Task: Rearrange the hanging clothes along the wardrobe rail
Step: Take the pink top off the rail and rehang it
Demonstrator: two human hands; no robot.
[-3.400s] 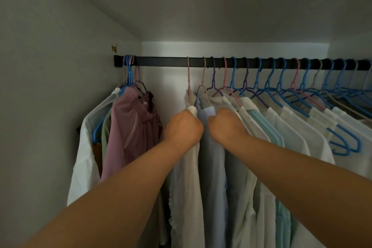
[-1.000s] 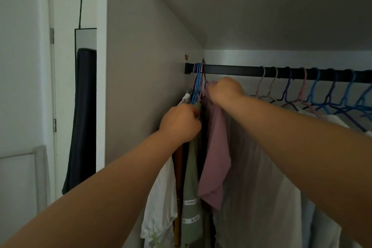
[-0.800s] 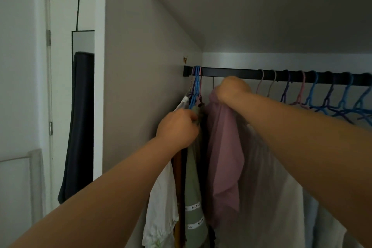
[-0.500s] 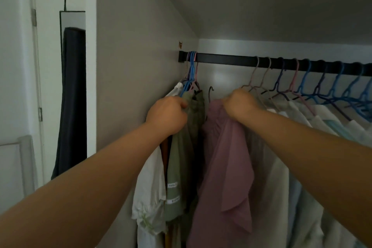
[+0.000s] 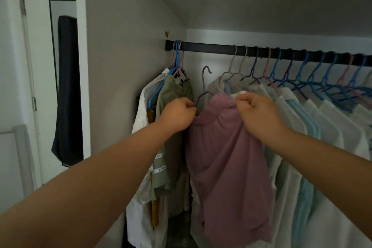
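A black wardrobe rail (image 5: 209,48) runs from the left wall to the right edge. A mauve garment (image 5: 227,157) on a dark wire hanger (image 5: 204,80) is off the rail, its hook free in the air below it. My left hand (image 5: 178,115) grips the hanger's left shoulder. My right hand (image 5: 259,112) pinches the garment's right shoulder. A small bunch with an olive garment (image 5: 171,106) and a white one (image 5: 141,119) hangs at the rail's left end. A long row of pale shirts (image 5: 322,127) on blue and pink hangers fills the right.
The wardrobe's side wall (image 5: 124,66) stands close on the left, with a sloped ceiling above. Outside it, a dark garment (image 5: 67,90) hangs by a door. A gap on the rail lies between the left bunch and the right row.
The mauve garment's hanger has come off the rail and dropped lower. My left hand left the olive bunch and took the hanger's left shoulder. The view shifted right and down.
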